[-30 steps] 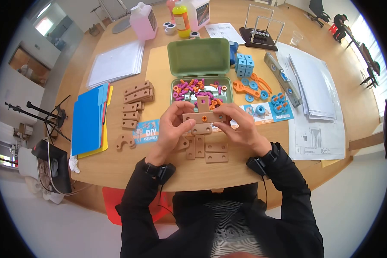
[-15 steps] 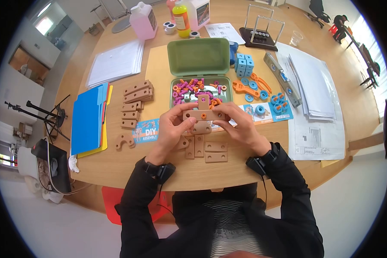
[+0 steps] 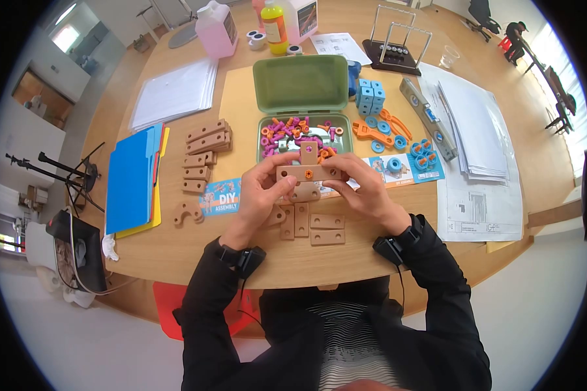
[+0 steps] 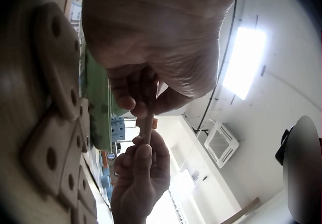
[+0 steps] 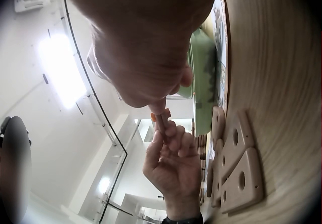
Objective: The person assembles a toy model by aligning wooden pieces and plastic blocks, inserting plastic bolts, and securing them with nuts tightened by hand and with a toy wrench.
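Note:
Both hands hold a wooden strip with holes point(image 3: 321, 173) level above the table, just in front of the green box. An orange bolt point(image 3: 308, 174) sits in the strip's middle hole. Behind it a second wooden piece point(image 3: 308, 154) stands up, so the two form a T. My left hand point(image 3: 257, 199) pinches the left end between thumb and fingers. At the right end my right hand point(image 3: 370, 195) grips with thumb and fingertips. In the left wrist view the strip point(image 4: 146, 126) shows edge-on between both hands.
The open green box point(image 3: 347, 138) holds purple and orange bolts. Flat wooden pieces point(image 3: 328, 238) lie near me, with more wooden strips point(image 3: 207, 140) stacked at left. Blue cubes point(image 3: 370, 98), orange tools point(image 3: 372, 133) and a spirit level point(image 3: 430, 120) lie at right.
The joined wooden pieces have risen slightly, and the fingers of my right hand have shifted a little over the strip's right end. Both hands keep their hold.

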### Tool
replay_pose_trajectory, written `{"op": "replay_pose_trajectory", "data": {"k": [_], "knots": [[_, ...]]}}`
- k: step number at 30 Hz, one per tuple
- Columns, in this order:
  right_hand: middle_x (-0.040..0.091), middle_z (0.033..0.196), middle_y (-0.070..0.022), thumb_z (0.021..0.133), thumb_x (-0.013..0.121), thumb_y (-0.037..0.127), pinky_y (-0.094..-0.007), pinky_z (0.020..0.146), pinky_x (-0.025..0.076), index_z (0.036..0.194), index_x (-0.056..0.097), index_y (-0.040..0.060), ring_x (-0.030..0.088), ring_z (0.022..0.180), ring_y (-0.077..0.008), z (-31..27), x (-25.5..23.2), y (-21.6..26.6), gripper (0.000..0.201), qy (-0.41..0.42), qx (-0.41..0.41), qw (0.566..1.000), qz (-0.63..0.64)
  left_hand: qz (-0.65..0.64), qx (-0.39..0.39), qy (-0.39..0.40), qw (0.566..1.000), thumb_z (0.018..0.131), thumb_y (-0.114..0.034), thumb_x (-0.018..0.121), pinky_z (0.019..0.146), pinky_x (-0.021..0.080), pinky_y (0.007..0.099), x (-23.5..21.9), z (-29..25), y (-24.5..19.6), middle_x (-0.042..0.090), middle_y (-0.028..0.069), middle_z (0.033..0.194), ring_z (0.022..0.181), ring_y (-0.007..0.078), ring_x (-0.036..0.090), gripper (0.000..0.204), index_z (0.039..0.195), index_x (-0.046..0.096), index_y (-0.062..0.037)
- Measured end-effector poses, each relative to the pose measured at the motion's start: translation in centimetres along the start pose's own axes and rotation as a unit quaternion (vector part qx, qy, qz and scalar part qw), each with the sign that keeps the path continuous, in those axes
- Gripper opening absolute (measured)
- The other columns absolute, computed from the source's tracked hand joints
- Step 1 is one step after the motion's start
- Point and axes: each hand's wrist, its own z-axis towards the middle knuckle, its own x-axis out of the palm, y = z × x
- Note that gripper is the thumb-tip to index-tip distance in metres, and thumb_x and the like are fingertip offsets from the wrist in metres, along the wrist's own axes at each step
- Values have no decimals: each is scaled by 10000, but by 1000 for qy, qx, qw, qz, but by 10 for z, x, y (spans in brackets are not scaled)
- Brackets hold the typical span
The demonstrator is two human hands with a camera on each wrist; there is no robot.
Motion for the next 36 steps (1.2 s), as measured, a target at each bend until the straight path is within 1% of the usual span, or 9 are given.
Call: {"op": "replay_pose_trajectory", "data": {"k": [2, 6, 8, 9, 11, 14, 17, 26, 36], "knots": [[706, 1157, -133, 875, 815, -63, -303, 719, 557, 1264, 680, 11, 667, 835, -197, 0, 2, -1, 418, -17, -15, 1000, 9, -41, -5, -14, 999, 1037, -111, 687, 659, 518, 244, 4, 1, -2, 718, 49, 917, 753, 86, 633, 380, 1389, 649, 29], [706, 1154, -131, 871, 815, -68, -302, 706, 550, 1268, 684, 7, 654, 825, -191, 0, 1, 1, 424, -7, -13, 1000, 23, -67, -42, 0, 997, 1079, -200, 643, 626, 488, 244, 3, 2, 1, 694, 46, 886, 744, 85, 616, 353, 1355, 654, 20], [692, 1113, -107, 904, 811, 6, -338, 725, 557, 1262, 677, 35, 666, 836, -228, 1, 0, 2, 383, 26, -5, 999, 33, -86, -106, -9, 991, 1105, -268, 611, 588, 465, 231, 6, 1, 1, 682, 37, 830, 687, 72, 599, 307, 1241, 695, -6], [692, 1113, -107, 904, 811, 6, -338, 725, 557, 1262, 677, 35, 666, 836, -228, 1, 0, 2, 383, 26, -5, 999, 33, -86, -106, -9, 991, 1105, -268, 611, 588, 465, 231, 3, 1, 3, 682, 37, 830, 687, 72, 599, 307, 1241, 695, -6], [689, 1081, -92, 903, 816, 19, -340, 720, 547, 1253, 682, 39, 650, 816, -212, 0, 2, 1, 375, 24, -5, 999, 31, -51, -137, 52, 988, 1109, -257, 587, 522, 448, 218, -4, 2, 8, 699, 51, 850, 643, 73, 612, 259, 1115, 698, -23], [691, 1068, -87, 901, 818, 21, -344, 719, 547, 1256, 685, 44, 647, 810, -208, -1, 3, 0, 379, 23, 0, 999, 34, -55, -147, 33, 987, 1119, -271, 568, 463, 406, 214, -1, 2, 4, 683, 46, 745, 552, 71, 580, 280, 1006, 689, -45], [691, 1067, -85, 902, 817, 23, -343, 720, 548, 1258, 688, 49, 649, 815, -207, -1, 2, 1, 379, 27, 4, 999, 38, -22, -140, 3, 990, 1123, -285, 557, 454, 402, 216, 4, 2, 3, 664, 47, 679, 494, 74, 551, 301, 984, 684, -50], [697, 1076, -86, 913, 807, 34, -359, 739, 564, 1272, 682, 62, 677, 835, -231, 0, 3, 3, 381, 31, 8, 999, 23, -1, -115, -24, 993, 1121, -278, 536, 442, 428, 205, 11, -1, -1, 702, 61, 703, 509, 76, 600, 315, 989, 696, -42], [699, 1086, -84, 908, 808, 27, -363, 729, 562, 1274, 679, 59, 678, 830, -232, -1, 4, 1, 389, 28, 7, 999, 31, -21, -117, -13, 993, 1117, -283, 533, 437, 430, 217, 9, 0, 1, 704, 86, 711, 506, 101, 607, 306, 1013, 678, -34]]}}
